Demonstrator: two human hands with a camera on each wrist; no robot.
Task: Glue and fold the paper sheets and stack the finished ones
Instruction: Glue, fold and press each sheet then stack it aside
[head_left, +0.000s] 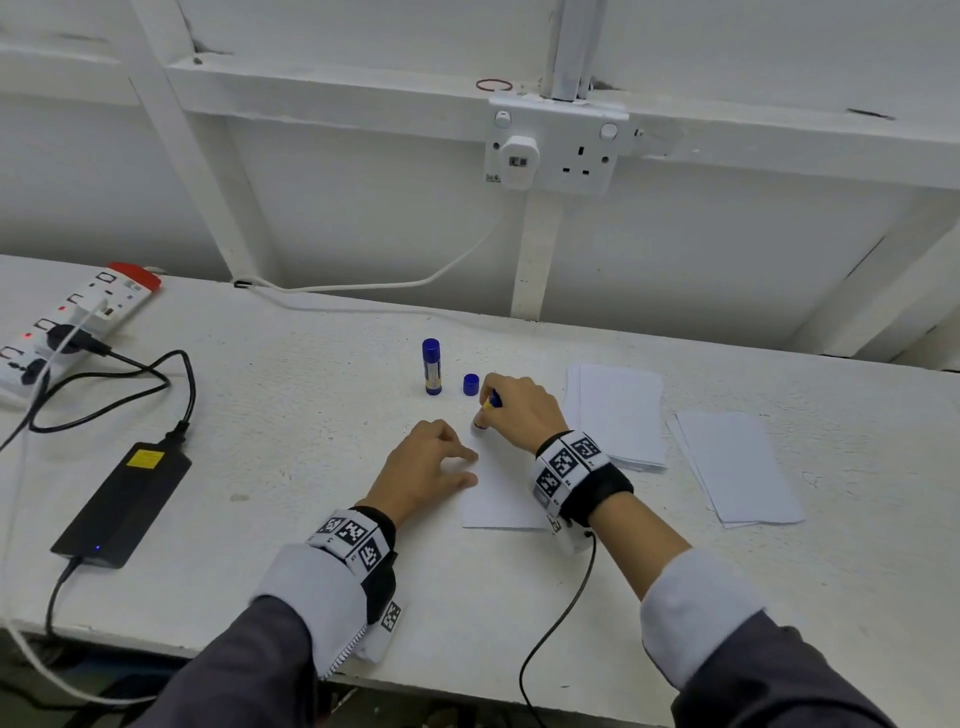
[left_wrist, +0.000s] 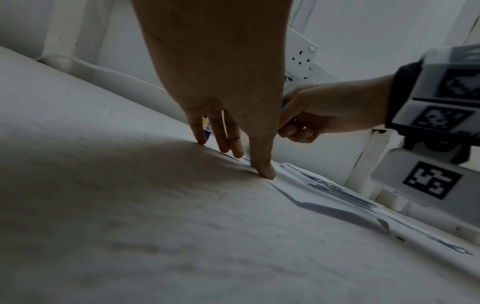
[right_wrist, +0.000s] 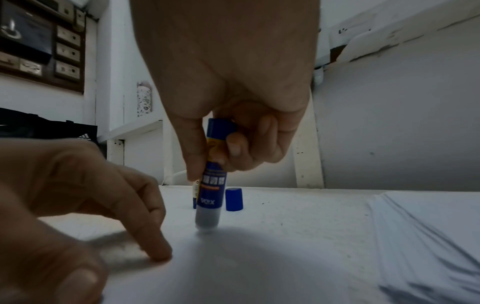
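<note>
On the white table (head_left: 311, 415), my right hand (head_left: 519, 410) grips the uncapped blue glue stick (right_wrist: 211, 185) tip-down at the far edge of the white paper sheet (head_left: 498, 499), which my flat left-hand fingers (left_wrist: 262, 164) pin down, so gluing's underway and next I'd guess comes a steady swipe along that edge.

White table (head_left: 311, 415), white paper sheets (head_left: 618, 410). At twelve o'clock, a blue glue stick (head_left: 431, 366) with a yellow label; blue cap (head_left: 470, 384) beside it. Black-and-white checked wristbands (head_left: 566, 462).
</note>
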